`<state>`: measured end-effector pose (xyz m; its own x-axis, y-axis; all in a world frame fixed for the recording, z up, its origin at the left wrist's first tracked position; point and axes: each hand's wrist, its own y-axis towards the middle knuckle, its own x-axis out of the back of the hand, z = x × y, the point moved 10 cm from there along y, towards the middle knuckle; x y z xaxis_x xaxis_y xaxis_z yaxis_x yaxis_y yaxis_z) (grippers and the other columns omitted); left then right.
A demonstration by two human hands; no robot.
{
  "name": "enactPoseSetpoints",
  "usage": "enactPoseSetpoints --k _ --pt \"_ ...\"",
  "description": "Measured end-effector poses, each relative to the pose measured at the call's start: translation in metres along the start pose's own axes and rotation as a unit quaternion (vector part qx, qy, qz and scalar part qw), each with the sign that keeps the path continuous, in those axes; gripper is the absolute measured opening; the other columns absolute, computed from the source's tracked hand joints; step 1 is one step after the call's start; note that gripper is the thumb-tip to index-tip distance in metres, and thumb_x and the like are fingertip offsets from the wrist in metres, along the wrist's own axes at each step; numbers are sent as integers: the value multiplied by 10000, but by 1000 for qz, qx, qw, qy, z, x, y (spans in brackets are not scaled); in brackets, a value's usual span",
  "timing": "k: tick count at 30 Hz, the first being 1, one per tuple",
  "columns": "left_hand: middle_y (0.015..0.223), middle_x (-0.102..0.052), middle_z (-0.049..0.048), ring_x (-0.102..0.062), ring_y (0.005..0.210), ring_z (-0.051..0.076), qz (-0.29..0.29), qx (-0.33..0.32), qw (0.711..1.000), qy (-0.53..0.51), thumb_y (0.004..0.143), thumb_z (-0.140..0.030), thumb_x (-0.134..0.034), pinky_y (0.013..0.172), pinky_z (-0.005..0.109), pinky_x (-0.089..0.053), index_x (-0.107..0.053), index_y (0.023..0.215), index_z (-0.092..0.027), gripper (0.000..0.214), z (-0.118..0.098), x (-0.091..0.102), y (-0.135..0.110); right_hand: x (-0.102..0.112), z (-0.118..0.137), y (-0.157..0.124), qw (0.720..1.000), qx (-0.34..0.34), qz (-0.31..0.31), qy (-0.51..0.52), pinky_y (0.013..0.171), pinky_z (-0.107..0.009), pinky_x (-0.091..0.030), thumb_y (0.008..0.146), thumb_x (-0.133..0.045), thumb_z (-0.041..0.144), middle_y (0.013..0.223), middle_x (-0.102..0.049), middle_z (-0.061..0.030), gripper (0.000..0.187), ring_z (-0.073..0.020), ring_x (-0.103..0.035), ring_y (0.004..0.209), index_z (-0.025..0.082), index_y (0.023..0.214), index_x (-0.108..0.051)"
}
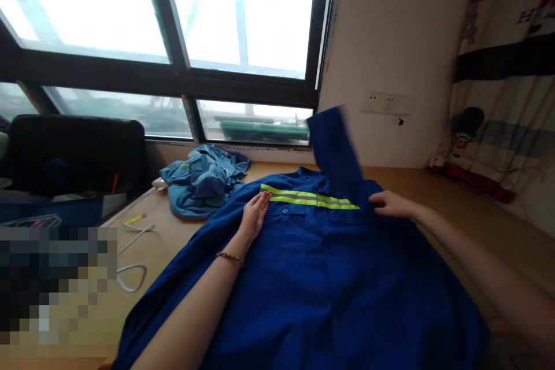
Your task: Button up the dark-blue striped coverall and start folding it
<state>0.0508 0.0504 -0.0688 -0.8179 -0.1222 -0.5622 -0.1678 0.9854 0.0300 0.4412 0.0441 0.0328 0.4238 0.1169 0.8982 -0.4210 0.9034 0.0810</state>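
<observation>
A dark blue work jacket (303, 277) with a yellow-green and grey reflective stripe lies spread over the table, collar toward the window. My left hand (256, 213) rests on its left chest side, fingers stretched out flat by the end of the stripe. At the other side, my right hand (390, 203) pinches the jacket's blue cloth near the right shoulder. From there a blue sleeve (336, 147) stands up in the air, its far end blurred by motion and covering part of the stripe. The right fingertips are partly hidden by cloth.
A crumpled lighter blue garment (206, 179) lies at the back left of the wooden table (403, 176). A white cable (132, 269) curls along the left edge, beside a black chair (78, 150). A curtain (507, 87) hangs at the right.
</observation>
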Motion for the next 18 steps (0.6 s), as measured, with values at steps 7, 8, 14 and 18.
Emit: enactPoseSetpoints --k 7,8,14,18 --pt "1174 -454 226 -493 1055 290 91 195 972 -90 762 -563 -409 815 476 -438 -268 1236 -129 659 21 -30 -28 -55 10 -33 947 18 1 -322 724 -312 -430 630 -536 158 1022 -505 -112 644 -220 -523 866 169 1252 -370" --pt "1172 -451 234 -497 1050 288 88 207 971 -87 768 -534 -429 817 461 -442 -241 1252 -113 669 24 -28 -28 -56 8 -37 936 23 -17 -352 724 -317 -432 644 -513 133 1022 -501 -118 627 -225 -519 875 161 1252 -362" --pt "1141 -467 246 -535 996 283 86 236 964 -83 765 -375 -529 806 394 -465 -228 1254 -61 654 46 -18 -10 -61 0 -60 910 2 -79 -406 701 -311 -440 695 -397 25 946 -551 -116 452 -232 -525 871 143 1129 -448" --pt "1008 -544 203 -588 879 237 2 220 975 -42 740 -297 -578 730 323 -483 -384 1137 -81 492 54 -19 19 -59 23 -68 939 -72 -137 -306 654 -315 -441 757 -442 177 929 -558 -106 275 -218 -552 778 149 1028 -479"
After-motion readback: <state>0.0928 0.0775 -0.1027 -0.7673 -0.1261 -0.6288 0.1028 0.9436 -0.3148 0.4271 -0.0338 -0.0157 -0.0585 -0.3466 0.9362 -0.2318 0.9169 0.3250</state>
